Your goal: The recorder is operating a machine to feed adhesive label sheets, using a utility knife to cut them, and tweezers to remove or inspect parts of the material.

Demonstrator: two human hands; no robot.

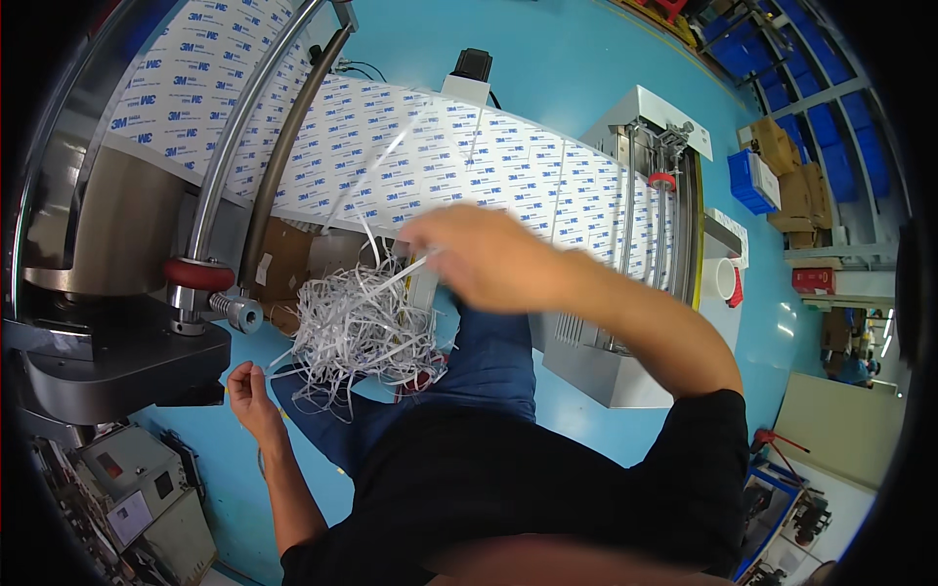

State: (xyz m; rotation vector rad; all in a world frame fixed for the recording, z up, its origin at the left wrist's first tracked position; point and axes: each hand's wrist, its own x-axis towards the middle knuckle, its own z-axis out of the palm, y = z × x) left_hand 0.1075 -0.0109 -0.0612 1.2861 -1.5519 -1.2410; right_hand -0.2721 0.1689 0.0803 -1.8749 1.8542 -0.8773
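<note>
A loose tangle of thin white strips (366, 327) hangs in front of my thighs, below the edge of a wide white sheet with blue print (391, 166). Over the sheet's near edge is my right hand (479, 256), smeared by motion, its fingers curled together. One white strip runs from the tangle up to these fingers. My left hand (254, 398) is left of the tangle, thumb and fingertips pressed together. A thin strip end appears beside its fingertips, but what they hold is too small to make out. Pale strips also stretch across the sheet above the tangle.
At the left a metal roller (252, 127) with a red collar (199, 274) rises from a dark machine base (127, 366). The sheet runs right to a grey roller unit (625, 376). A cardboard box (278, 259) is behind the tangle. Blue bins (752, 183) stand far right.
</note>
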